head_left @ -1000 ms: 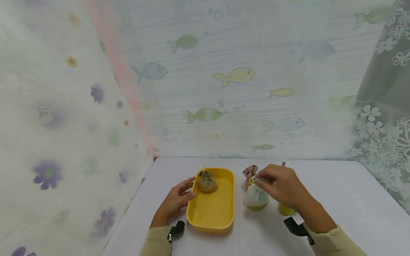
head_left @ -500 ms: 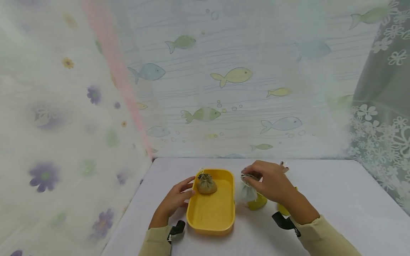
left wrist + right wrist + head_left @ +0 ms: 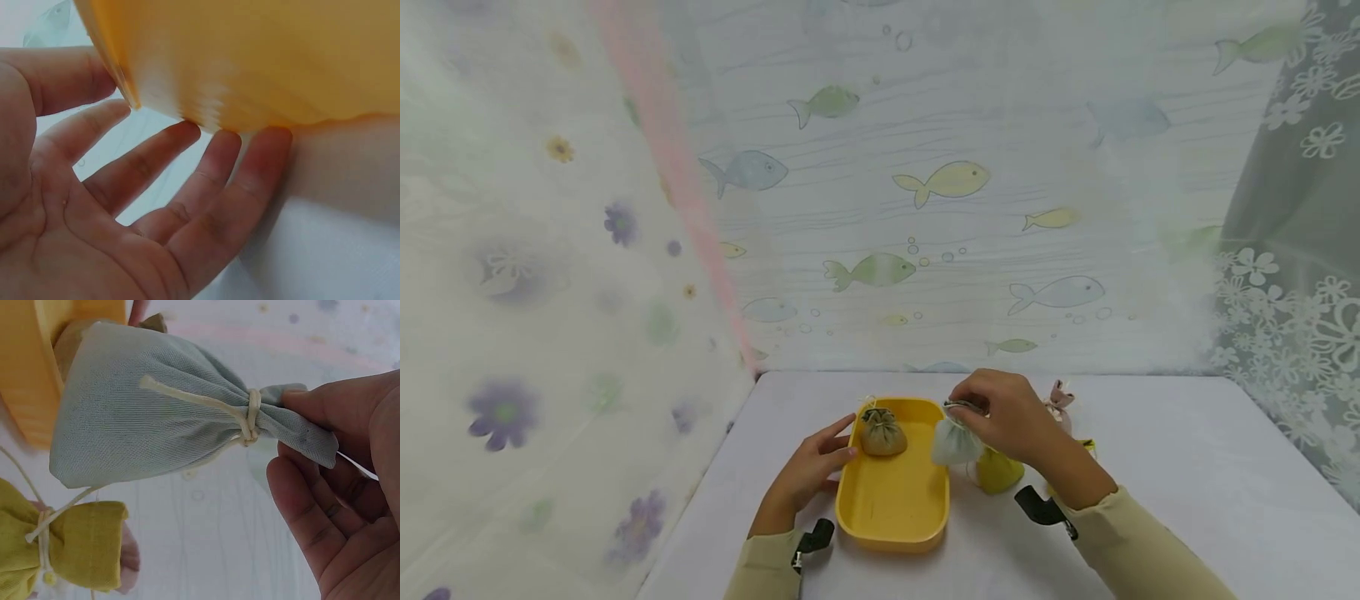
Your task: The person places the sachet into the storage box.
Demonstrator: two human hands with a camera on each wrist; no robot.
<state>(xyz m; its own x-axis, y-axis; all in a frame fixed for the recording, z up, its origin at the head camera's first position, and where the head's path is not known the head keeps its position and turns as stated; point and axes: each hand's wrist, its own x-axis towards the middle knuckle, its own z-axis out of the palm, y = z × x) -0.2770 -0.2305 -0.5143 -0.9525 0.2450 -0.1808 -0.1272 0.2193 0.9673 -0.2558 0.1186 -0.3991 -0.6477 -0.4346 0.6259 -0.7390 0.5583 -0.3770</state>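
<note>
A yellow tray stands on the table, a brown tied pouch at its back left. My left hand holds the tray's left side, thumb over the rim; in the left wrist view the fingertips of that hand touch the tray wall. My right hand pinches the gathered top of a pale blue-grey pouch, which hangs at the tray's right rim. The right wrist view shows this pouch tied with cream cord, its neck between the thumb and fingers of my hand.
A yellow-green pouch stands right of the tray, under my right hand. Behind my right wrist are a pink pouch and another yellow pouch, both partly hidden. A fish-patterned curtain hangs behind the white table.
My right hand has lifted the pale pouch and carried it left to the tray's right edge, uncovering the yellow-green pouch. My left hand has stayed at the tray.
</note>
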